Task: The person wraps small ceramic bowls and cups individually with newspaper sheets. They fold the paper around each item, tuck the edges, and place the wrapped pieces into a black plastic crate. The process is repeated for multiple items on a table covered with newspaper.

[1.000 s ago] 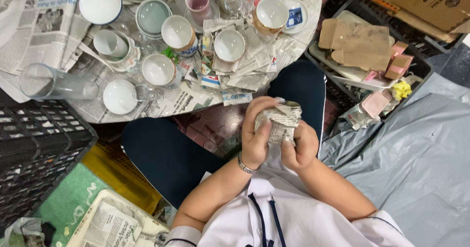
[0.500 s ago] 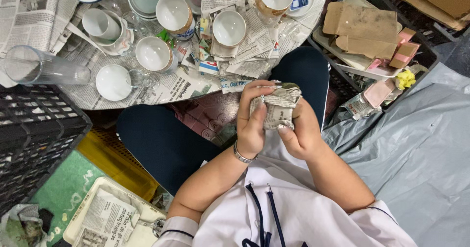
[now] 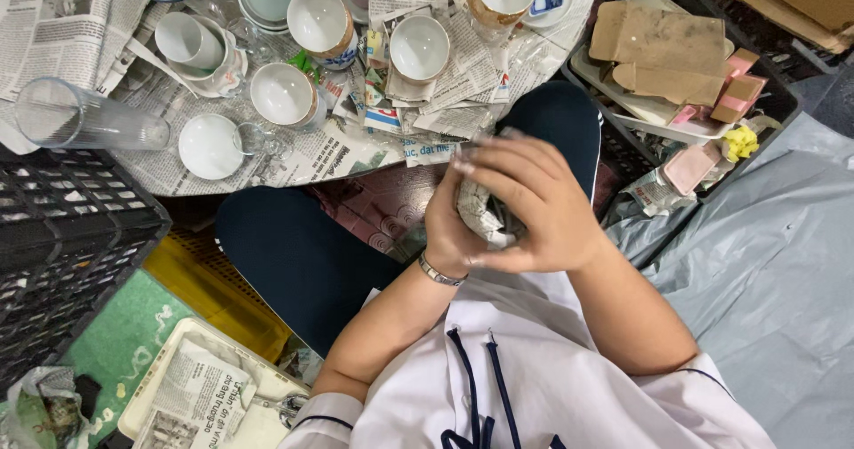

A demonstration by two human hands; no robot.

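Both hands closed round newspaper-wrapped bundle point(image 3: 480, 213), held over lap, just below bench point(image 3: 160, 177) edge. Right hand point(image 3: 534, 204) cupped over top, fingers spread, hiding most of bundle, likely pressing paper folds flat. Left hand point(image 3: 449, 231) grips bundle from side, steadying it; bracelet point(image 3: 440, 274) on wrist. Bench above bundle: newspaper spread under white cups point(image 3: 285, 95), probably as padding. Clear glass tumbler point(image 3: 84, 121) lies on side, far left of bundle. Cardboard pieces point(image 3: 663, 57) in tray, upper right.
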